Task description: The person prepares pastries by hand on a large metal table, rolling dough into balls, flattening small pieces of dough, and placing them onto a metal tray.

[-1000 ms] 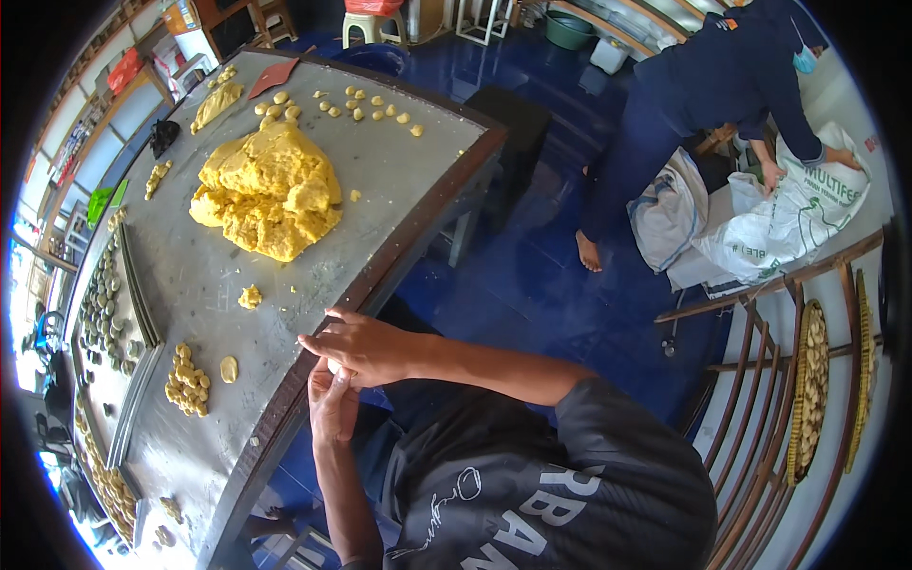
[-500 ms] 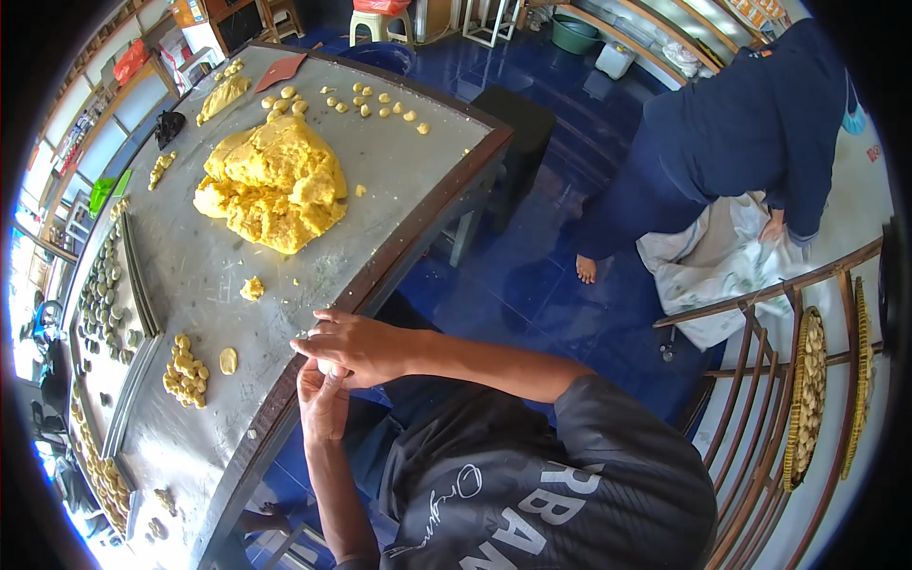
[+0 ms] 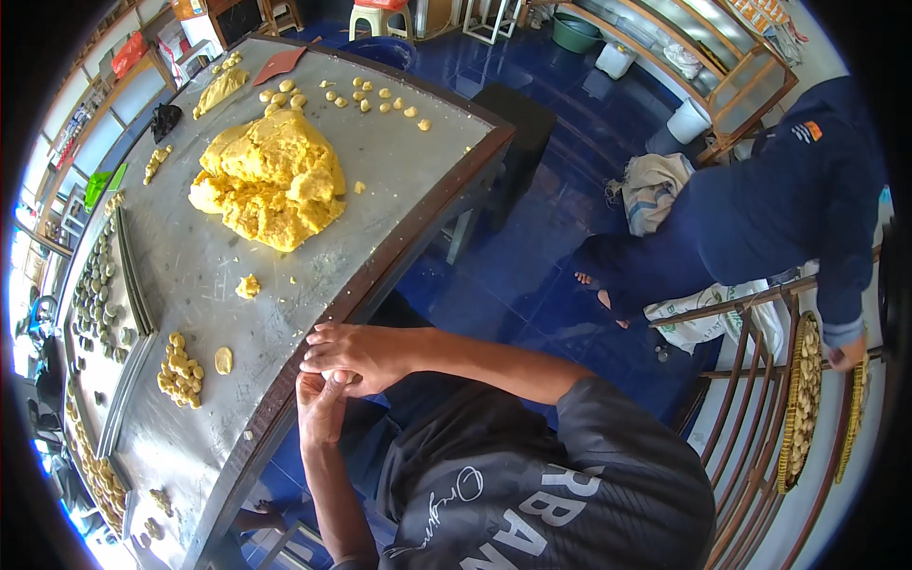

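My right hand (image 3: 361, 351) and my left hand (image 3: 321, 407) are pressed together at the table's near edge. Their fingers are closed over something small between them, mostly hidden, so I cannot make out what it is. Beyond them on the metal-topped table (image 3: 242, 328) lies a big lump of yellow dough (image 3: 275, 180) with a rough, split top. A small dough scrap (image 3: 248, 287) lies nearer. To the left of my hands rest a flat dough disc (image 3: 223, 360) and a heap of small dough pieces (image 3: 180, 372).
Dough balls (image 3: 385, 93) dot the far end beside a reddish-brown scraper (image 3: 280, 65). Dark filling balls (image 3: 98, 285) lie beyond metal strips (image 3: 133, 275) at left. A co-worker (image 3: 769, 190) stands right, by a wooden rack (image 3: 760, 380) holding a round woven tray (image 3: 804, 404).
My fingers have closed further over the small thing, and my hands stay together in place. The co-worker has moved nearer, from the white sack to the rack, one hand now at a tray.
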`<act>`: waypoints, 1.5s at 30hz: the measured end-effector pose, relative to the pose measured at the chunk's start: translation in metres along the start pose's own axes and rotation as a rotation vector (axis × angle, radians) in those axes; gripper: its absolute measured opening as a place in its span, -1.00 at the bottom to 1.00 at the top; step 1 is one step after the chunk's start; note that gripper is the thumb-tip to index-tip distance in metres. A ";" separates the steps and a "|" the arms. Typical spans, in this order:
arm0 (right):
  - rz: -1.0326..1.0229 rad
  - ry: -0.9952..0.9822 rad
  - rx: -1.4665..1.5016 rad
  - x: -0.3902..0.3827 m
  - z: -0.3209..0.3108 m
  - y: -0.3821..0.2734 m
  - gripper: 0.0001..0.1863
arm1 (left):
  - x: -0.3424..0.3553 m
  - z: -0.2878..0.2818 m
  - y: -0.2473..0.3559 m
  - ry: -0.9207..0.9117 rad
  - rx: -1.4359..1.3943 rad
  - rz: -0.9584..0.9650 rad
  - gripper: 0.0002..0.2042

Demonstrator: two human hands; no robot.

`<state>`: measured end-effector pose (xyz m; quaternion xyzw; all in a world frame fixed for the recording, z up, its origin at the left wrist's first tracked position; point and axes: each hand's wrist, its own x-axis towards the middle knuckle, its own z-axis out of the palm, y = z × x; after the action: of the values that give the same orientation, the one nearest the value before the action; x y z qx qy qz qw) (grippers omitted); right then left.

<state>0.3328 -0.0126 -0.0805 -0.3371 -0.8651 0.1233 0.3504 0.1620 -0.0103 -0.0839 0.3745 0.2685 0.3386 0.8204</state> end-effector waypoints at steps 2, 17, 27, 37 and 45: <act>0.022 -0.044 0.060 0.002 -0.001 0.002 -0.28 | 0.001 0.000 0.000 -0.017 0.033 0.014 -0.56; 0.162 -0.084 0.124 -0.002 -0.009 -0.002 -0.36 | -0.003 -0.009 -0.003 -0.066 0.116 -0.029 -0.56; 0.030 -0.069 0.163 -0.001 0.004 -0.002 -0.38 | -0.012 -0.017 -0.005 -0.014 0.113 -0.071 -0.62; 0.179 -0.024 0.236 0.008 -0.002 -0.016 -0.28 | -0.016 -0.010 0.000 -0.073 0.006 -0.026 -0.58; 0.048 -0.064 0.192 0.006 0.000 -0.010 -0.30 | -0.019 -0.010 -0.002 -0.038 0.087 -0.007 -0.57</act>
<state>0.3245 -0.0161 -0.0730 -0.3187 -0.8517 0.2245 0.3501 0.1435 -0.0214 -0.0876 0.4151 0.2686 0.3168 0.8094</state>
